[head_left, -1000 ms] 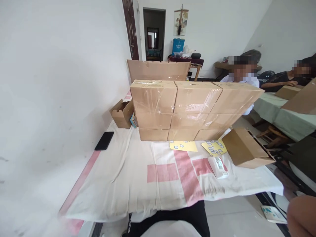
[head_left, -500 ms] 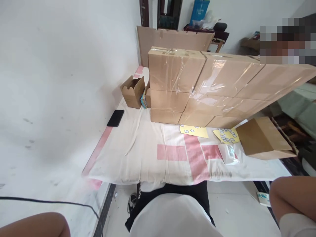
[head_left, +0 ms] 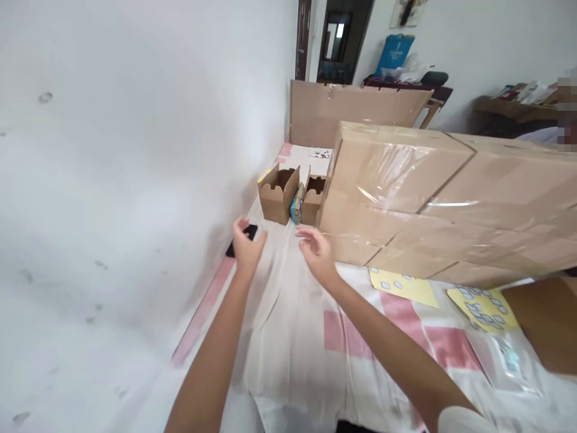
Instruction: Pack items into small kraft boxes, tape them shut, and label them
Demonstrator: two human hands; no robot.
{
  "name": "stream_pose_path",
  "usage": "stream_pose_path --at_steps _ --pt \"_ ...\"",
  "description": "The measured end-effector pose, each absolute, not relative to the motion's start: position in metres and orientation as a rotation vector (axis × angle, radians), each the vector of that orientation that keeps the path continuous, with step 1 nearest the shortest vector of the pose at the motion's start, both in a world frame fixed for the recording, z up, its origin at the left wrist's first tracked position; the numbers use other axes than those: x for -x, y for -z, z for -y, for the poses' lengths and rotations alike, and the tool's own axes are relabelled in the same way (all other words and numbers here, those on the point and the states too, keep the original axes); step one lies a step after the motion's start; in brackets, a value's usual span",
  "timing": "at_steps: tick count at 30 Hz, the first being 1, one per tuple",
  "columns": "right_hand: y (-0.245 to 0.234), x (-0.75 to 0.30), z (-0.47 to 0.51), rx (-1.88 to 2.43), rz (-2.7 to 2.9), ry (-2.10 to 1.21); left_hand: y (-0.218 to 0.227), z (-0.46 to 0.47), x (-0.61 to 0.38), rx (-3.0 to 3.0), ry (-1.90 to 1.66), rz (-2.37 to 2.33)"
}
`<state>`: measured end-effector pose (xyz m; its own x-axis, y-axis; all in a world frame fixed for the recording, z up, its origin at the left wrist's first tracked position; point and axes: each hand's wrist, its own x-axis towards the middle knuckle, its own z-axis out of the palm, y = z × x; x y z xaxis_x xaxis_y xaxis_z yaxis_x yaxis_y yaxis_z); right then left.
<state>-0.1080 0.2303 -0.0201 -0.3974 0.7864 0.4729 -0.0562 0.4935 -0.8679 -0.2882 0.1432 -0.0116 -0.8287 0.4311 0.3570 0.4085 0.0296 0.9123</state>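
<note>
Both my arms stretch forward over the white and pink cloth (head_left: 288,337) on the table. My left hand (head_left: 247,246) is open with fingers apart, just above a black phone (head_left: 250,233) lying by the wall. My right hand (head_left: 315,252) is open too, fingers spread, holding nothing. It hovers close to the left end of a stack of taped cardboard boxes (head_left: 406,180). Beyond the hands stand two small open cardboard boxes (head_left: 279,195) with a blue packet (head_left: 296,204) between them.
A white wall runs along the left. Two yellow sticker sheets (head_left: 403,285) and a clear plastic bag (head_left: 505,355) lie right of my right arm. A brown box (head_left: 547,319) sits at the right edge. A flat cardboard sheet (head_left: 351,108) stands behind.
The view has moved forward and left, closer to the wall. Both arms, earlier low at the frame edges, have reached out over the cloth toward the phone and small boxes.
</note>
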Motion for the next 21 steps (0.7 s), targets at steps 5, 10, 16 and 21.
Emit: stream_pose_path --at_steps 5,10,16,21 --pt "0.070 0.217 -0.266 0.896 1.623 -1.122 0.058 -0.257 0.325 -0.824 -1.749 -2.280" --pt "0.087 0.245 -0.300 0.897 1.620 -0.995 0.072 -0.308 0.338 -0.827 -1.789 -2.237" --pt "0.126 0.262 -0.304 0.807 1.641 -0.925 0.098 -0.331 0.384 -0.740 -2.041 -2.019" --pt "0.158 0.276 -0.314 0.882 1.590 -1.021 0.110 -0.356 0.432 -0.724 -2.003 -1.912"
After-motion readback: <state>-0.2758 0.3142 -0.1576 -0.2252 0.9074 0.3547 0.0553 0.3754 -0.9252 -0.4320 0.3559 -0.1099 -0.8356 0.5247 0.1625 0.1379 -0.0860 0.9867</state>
